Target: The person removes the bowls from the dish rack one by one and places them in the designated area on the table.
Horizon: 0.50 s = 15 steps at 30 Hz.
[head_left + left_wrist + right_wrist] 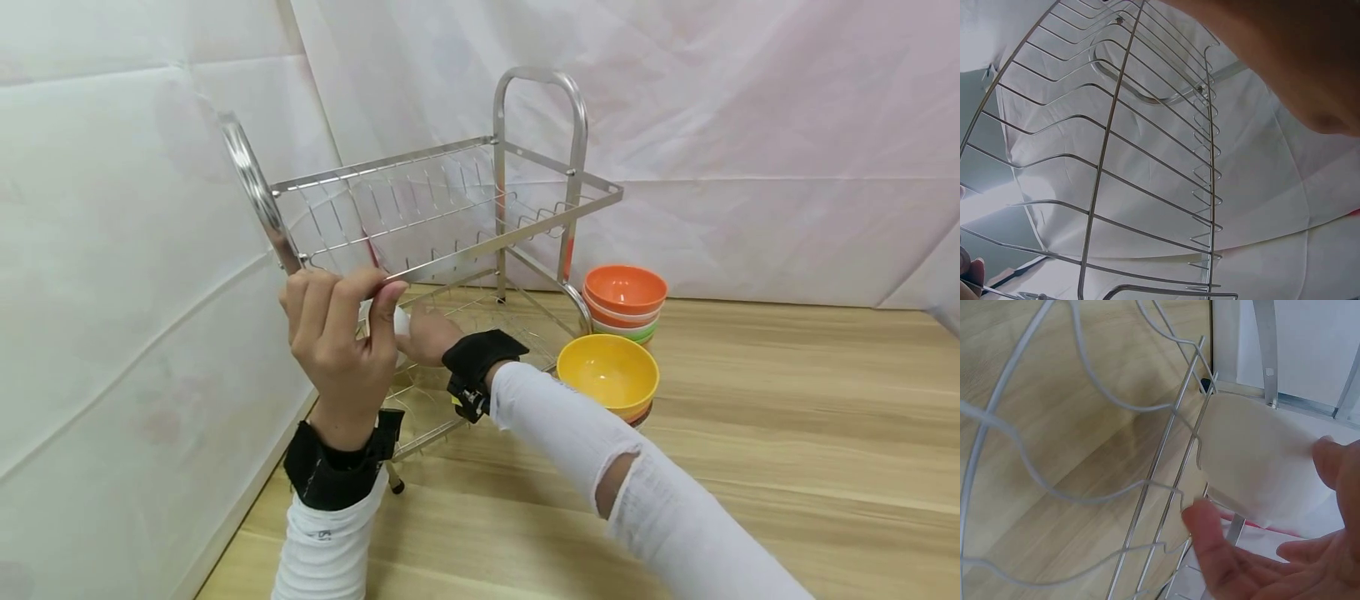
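A two-tier metal dish rack (480, 248) stands before me. My left hand (341, 325) grips the front left corner of its upper tier, thumb and fingers curled round the rim. The left wrist view shows the upper wire basket (1103, 147) from below. My right hand (431, 337) reaches under that tier into the lower one. There a white bowl (1254, 450), blurred, stands tilted against the wires. The right thumb overlaps its edge and a fingertip lies close to its lower side, the fingers of the right hand (1329, 569) spread wide.
A yellow bowl (607, 372) tops a stack by the rack's right front. Behind it rises another stack with an orange bowl (626, 287) on top and white and green ones below. The wooden tabletop (787, 417) extends right. Pale cloth (150, 250) hangs close at the left and back.
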Available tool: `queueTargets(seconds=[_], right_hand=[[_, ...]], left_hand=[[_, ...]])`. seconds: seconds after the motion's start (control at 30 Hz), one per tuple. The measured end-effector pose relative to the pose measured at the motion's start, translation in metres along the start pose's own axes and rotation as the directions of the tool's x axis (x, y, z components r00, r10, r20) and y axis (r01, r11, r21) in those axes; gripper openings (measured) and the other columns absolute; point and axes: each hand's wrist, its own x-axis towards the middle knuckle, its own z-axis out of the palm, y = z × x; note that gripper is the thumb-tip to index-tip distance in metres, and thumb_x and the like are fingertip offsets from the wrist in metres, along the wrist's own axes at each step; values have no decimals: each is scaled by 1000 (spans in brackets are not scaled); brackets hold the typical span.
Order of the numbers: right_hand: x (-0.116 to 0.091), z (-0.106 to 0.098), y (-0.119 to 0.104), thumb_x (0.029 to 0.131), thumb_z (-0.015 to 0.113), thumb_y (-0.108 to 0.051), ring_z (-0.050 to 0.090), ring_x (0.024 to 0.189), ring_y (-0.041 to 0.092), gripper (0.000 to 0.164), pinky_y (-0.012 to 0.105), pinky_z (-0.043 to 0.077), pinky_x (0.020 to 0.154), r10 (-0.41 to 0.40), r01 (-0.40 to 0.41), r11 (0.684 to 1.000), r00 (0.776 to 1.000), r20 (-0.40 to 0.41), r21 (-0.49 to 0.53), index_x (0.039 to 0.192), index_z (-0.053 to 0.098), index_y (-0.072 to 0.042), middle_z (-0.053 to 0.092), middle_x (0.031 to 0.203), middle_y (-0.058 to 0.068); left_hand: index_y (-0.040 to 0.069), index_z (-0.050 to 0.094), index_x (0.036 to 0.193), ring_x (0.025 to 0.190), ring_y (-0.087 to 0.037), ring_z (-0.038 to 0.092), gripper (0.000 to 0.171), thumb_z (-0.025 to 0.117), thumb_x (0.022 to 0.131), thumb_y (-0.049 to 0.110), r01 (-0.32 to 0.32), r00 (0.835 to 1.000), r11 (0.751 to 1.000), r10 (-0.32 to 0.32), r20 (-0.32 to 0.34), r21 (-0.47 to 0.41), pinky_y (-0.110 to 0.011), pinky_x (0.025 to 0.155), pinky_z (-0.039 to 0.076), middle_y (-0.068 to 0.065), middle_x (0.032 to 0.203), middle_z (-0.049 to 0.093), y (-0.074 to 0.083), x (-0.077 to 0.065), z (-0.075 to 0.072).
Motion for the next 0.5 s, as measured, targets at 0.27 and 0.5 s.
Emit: queueTargets(seconds=[0.27, 0.5], right_hand=[[5, 3, -5, 96, 54, -29, 61, 92, 25, 43, 35, 48, 74, -59, 58, 998, 997, -40, -26, 125, 48, 3, 60, 107, 14], [7, 7, -6, 96, 56, -29, 58, 90, 23, 34, 33, 47, 71, -110, 110, 994, 994, -23, -6, 120, 56, -5, 58, 111, 10]], left_hand=[[-1, 63, 76, 67, -36, 35, 36, 67, 89, 32, -4, 1000, 1000, 4, -4, -6, -43, 70, 25, -13, 63, 42, 0, 1, 1], [0, 63, 76, 68, -36, 37, 34, 67, 88, 31, -10, 1000, 1000, 10, 8, -5, -44, 70, 25, -12, 63, 43, -1, -2, 0]])
